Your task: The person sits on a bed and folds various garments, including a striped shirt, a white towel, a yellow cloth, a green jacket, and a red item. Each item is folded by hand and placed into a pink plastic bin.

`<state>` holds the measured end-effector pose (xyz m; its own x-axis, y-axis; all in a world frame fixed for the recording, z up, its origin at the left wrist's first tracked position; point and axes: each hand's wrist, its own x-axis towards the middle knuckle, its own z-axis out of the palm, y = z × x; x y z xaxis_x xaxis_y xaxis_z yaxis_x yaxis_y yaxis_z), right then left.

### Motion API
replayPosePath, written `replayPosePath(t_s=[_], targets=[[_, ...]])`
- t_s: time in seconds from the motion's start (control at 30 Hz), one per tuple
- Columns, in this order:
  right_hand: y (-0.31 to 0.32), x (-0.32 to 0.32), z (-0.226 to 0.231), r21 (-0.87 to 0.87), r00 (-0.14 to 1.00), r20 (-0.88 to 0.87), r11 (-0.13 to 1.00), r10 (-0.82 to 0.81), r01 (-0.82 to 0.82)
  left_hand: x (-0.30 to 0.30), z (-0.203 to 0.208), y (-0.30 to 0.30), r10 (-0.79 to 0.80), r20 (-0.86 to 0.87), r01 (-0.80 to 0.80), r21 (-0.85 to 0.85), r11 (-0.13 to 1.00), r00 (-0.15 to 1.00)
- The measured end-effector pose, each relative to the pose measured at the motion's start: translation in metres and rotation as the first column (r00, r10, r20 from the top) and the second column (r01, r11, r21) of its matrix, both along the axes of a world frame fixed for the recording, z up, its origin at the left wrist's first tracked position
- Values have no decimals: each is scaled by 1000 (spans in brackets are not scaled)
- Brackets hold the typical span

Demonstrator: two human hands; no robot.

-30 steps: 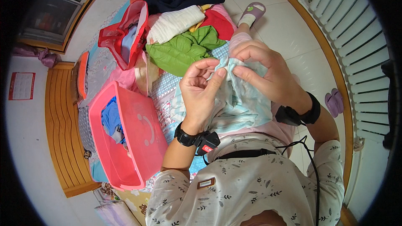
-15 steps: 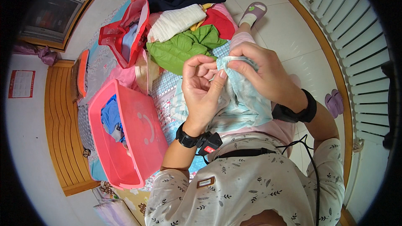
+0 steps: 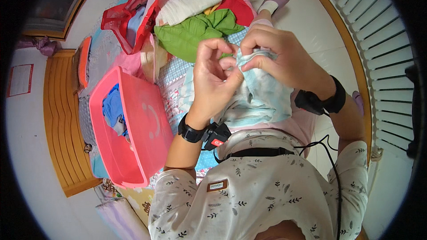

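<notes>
A pale blue and white patterned cloth garment [image 3: 262, 95] lies across my lap, its upper edge bunched and lifted. My right hand [image 3: 284, 58] pinches that edge between thumb and bent fingers. Close beside it, my left hand [image 3: 215, 78] has its fingers curled in and its thumb against the same edge, pinching the fabric. The two sets of fingertips almost meet. Part of the cloth hangs behind my left wrist, and the exact fold between my fingers is hidden.
To the left stands a pink plastic bin [image 3: 151, 129] with blue clothing [image 3: 114, 109] inside. Beyond my hands lie a green puffer garment [image 3: 195, 35], a white folded cloth [image 3: 189, 5] and a red bag [image 3: 147, 22]. A white radiator [image 3: 389, 62] lines the right wall.
My left fingers and thumb have drawn in closer on the cloth edge beside the right hand. My view has shifted a little, so the bin and clothes pile sit higher in the picture.
</notes>
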<state>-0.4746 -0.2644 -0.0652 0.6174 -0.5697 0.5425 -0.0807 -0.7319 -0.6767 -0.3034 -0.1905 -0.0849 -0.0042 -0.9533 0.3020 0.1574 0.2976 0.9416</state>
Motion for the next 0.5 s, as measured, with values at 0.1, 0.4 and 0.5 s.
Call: replayPosePath(t_s=[0.1,0.4,0.5], targets=[[-6,1,7,27,981,186,999,-47,42,3,-15,4,-122,104,107,146,984,987],[-30,-22,43,43,859,508,998,-61,45,12,-106,18,-147,670,-71,287,955,728],[-35,-32,51,-57,848,509,978,-146,202,28,-120,18,-35,672,-252,325,911,739]])
